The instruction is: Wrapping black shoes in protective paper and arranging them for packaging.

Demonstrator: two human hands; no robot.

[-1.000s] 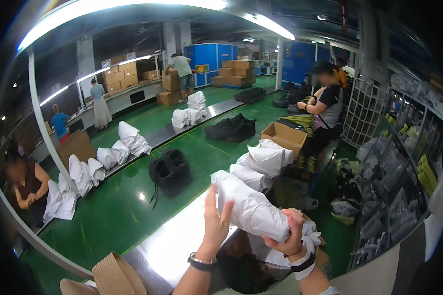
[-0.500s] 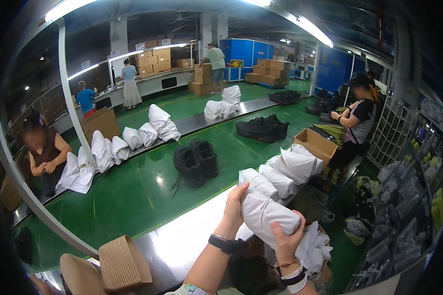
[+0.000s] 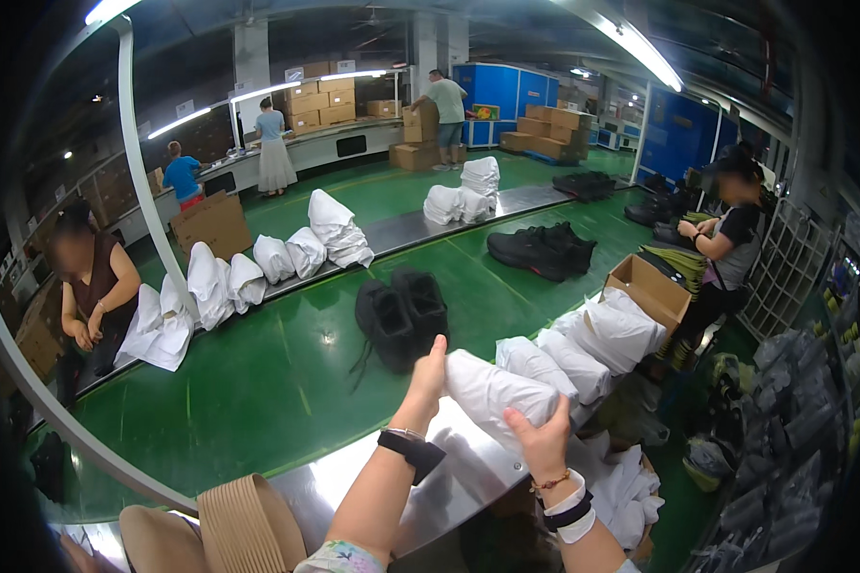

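Note:
A white paper-wrapped bundle [image 3: 495,393] is held between my two hands, over the metal edge of the belt line. My left hand [image 3: 422,384] closes on its left end with the thumb up. My right hand [image 3: 543,441] grips the right end, thumb on top. What the paper covers is hidden. Just beyond lies a row of similar wrapped bundles [image 3: 575,365] along the metal ledge, close beside the held one. A pair of black shoes [image 3: 401,317] stands on the green belt, ahead of my left hand.
Another black pair [image 3: 543,250] sits farther along the green belt [image 3: 258,382]. An open cardboard box [image 3: 648,288] stands past the row. White bundles [image 3: 333,229] line the far ledge. Loose white paper [image 3: 613,487] lies below my right hand; brown ribbed cardboard [image 3: 248,525] lies lower left. Co-workers stand around.
Both hands have carried the wrapped bundle leftward, up to the near end of the row on the metal ledge. The whole view has shifted slightly.

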